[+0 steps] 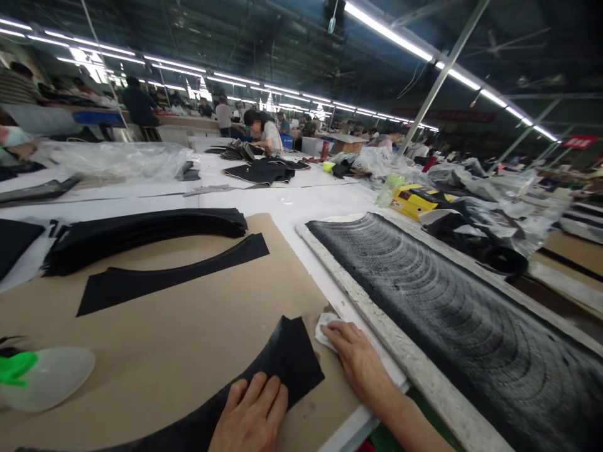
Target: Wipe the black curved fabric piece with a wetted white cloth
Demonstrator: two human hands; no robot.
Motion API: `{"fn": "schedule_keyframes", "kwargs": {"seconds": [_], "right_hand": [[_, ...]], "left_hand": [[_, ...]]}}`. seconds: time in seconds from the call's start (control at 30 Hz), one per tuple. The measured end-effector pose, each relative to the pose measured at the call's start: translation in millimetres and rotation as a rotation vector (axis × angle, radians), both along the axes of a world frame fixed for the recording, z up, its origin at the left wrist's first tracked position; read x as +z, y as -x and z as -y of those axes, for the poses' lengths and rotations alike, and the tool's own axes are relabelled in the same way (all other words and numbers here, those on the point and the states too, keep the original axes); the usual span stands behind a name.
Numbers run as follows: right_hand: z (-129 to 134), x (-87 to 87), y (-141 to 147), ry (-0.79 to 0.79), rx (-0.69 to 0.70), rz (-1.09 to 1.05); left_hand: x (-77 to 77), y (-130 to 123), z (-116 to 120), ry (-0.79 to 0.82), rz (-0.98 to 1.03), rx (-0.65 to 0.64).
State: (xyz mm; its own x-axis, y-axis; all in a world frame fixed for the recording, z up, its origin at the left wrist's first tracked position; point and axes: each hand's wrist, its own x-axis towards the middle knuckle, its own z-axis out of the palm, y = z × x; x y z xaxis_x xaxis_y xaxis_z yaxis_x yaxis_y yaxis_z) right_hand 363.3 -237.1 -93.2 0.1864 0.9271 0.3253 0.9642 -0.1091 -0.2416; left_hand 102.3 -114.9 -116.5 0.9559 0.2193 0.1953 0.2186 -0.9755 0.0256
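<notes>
My left hand (pixel 254 411) presses its fingers down on a curved black fabric piece (pixel 294 361) at the near edge of the brown board (pixel 164 339). Those fingers lie on the fabric without gripping anything. A crumpled white cloth (pixel 324 331) is pinched under the fingers of my right hand (pixel 358 361), at the board's right edge beside the fabric piece's end. Farther back, a second curved black piece (pixel 174 275) lies flat by itself. Behind it rests a thick stack of similar black pieces (pixel 146 235).
To the right lies a pale-edged slab (pixel 346 285) with a black, white-streaked surface (pixel 424 301). A translucent bottle with a green top (pixel 61 376) is at the left. A yellow box (pixel 414 199) and plastic bags (pixel 499 213) stand back right. Other people work at far tables.
</notes>
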Motion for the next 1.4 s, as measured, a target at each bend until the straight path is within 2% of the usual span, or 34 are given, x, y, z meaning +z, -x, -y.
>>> {"fn": "schedule_keyframes", "kwargs": {"seconds": [0.13, 0.23, 0.3, 0.37, 0.53, 0.6, 0.7, 0.8, 0.93, 1.03, 1.1, 1.2, 1.27, 1.33, 1.4], "right_hand": [[3, -6.6, -22, -0.083, -0.146, 0.008], [-10, 1.4, -24, -0.145, -0.057, -0.091], [-12, 5.1, -17, -0.098, 0.032, -0.107], [1, 4.6, -8, -0.027, 0.069, -0.103], [64, 2.8, 0, 0.122, 0.054, -0.176], [70, 7.6, -4, 0.117, 0.03, -0.217], [47, 12.6, -8, -0.022, -0.009, -0.197], [22, 4.9, -2, -0.07, 0.019, -0.111], [31, -11.3, 12, -0.001, 0.013, -0.061], [35, -2.4, 30, -0.082, -0.006, -0.065], [20, 11.2, 50, -0.123, 0.029, -0.08], [-17, 23.6, 83, -0.074, 0.106, -0.007], [-38, 19.9, 94, 0.005, 0.134, 0.074], [-49, 9.5, 88, 0.075, 0.099, 0.155], [-51, -0.2, 70, 0.082, -0.006, 0.248]], "left_hand": [[-1.2, -4, 13, 0.015, 0.019, 0.118], [0.0, -7, 22, 0.04, 0.003, 0.173], [1.1, -8, 25, 0.05, -0.014, 0.186], [2.2, -8, 26, 0.055, -0.027, 0.197], [5.3, -5, 24, 0.098, -0.048, 0.179], [7.0, -4, 25, 0.112, -0.058, 0.148], [11.5, -4, 28, 0.099, -0.056, 0.159], [20.6, -3, 30, 0.15, -0.067, 0.16], [33.8, 3, 30, 0.318, -0.084, 0.191], [35.9, 6, 32, 0.348, -0.066, 0.213], [33.6, 6, 34, 0.331, -0.032, 0.218], [29.8, 5, 37, 0.318, 0.003, 0.233], [28.4, 5, 37, 0.318, -0.004, 0.235], [27.7, 5, 35, 0.318, -0.017, 0.218], [27.4, 6, 33, 0.313, -0.022, 0.193]]}}
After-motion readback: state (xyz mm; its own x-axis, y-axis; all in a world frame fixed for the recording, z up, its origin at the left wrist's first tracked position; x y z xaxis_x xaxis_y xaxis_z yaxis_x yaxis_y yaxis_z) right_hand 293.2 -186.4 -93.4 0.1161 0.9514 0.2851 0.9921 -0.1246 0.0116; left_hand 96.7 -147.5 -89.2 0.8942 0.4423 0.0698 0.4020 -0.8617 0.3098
